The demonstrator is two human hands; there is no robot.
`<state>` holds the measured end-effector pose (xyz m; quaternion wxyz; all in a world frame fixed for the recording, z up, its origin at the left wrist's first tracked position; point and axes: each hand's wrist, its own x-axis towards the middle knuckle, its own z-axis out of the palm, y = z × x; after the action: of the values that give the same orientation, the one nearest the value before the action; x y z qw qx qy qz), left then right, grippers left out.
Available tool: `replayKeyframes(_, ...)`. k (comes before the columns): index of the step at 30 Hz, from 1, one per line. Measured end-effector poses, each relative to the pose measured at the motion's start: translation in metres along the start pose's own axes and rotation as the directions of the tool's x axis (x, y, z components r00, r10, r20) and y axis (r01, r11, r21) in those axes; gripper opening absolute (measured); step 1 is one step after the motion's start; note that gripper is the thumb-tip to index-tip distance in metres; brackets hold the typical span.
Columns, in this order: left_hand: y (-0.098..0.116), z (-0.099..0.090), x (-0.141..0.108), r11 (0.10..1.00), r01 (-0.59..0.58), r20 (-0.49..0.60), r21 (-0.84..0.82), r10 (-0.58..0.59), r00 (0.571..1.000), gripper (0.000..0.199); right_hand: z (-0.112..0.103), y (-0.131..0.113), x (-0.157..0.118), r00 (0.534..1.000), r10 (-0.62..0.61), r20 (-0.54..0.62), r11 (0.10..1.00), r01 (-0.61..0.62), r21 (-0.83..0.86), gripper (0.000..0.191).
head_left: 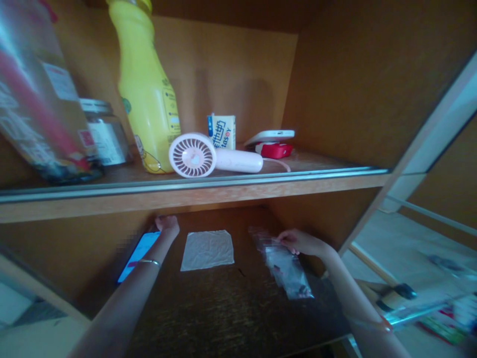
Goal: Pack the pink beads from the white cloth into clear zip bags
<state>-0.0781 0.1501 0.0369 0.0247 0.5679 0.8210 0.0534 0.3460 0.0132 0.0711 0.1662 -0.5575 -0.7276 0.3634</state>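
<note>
My left hand is at the back left of the lower compartment, its fingers curled and closed, beside the upper end of a lit phone; whether it holds anything is hidden. My right hand pinches the upper edge of some overlapping clear plastic bags at the right of the lower board. Small dark bits show at the bags' lower end. Between the hands a creased whitish sheet lies flat, touched by neither.
The upper shelf crosses above my hands. On it stand a yellow bottle, a large wrapped container, a jar, a pink fan, a small carton and a red item. A cabinet side post rises at right.
</note>
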Motion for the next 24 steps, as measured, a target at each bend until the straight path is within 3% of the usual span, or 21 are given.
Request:
replayKeyframes(7, -0.01, 0.004, 0.006, 0.999, 0.03, -0.05, -0.015, -0.031, 0.998, 0.011, 0.02, 0.017, -0.006, 0.981, -0.039, -0.19, 0.992, 0.016, -0.123, 0.027)
replayKeyframes(13, -0.01, 0.0, -0.006, 0.999, 0.027, -0.119, -0.046, -0.032, 0.992, 0.015, 0.029, 0.026, -0.011, 0.973, -0.019, -0.232, 0.986, -0.019, -0.163, 0.037)
replayKeyframes(20, -0.006, -0.016, -0.054, 0.983, -0.125, -0.179, -0.133, 0.101, 0.979, 0.018, 0.043, 0.035, -0.019, 0.947, -0.087, -0.31, 0.976, 0.019, -0.217, 0.039)
replayKeyframes(24, -0.012, -0.028, -0.103, 0.923, -0.306, -0.235, -0.234, 0.252, 0.939, 0.013, 0.05, 0.039, -0.025, 0.883, -0.144, -0.446, 0.962, 0.019, -0.274, 0.039)
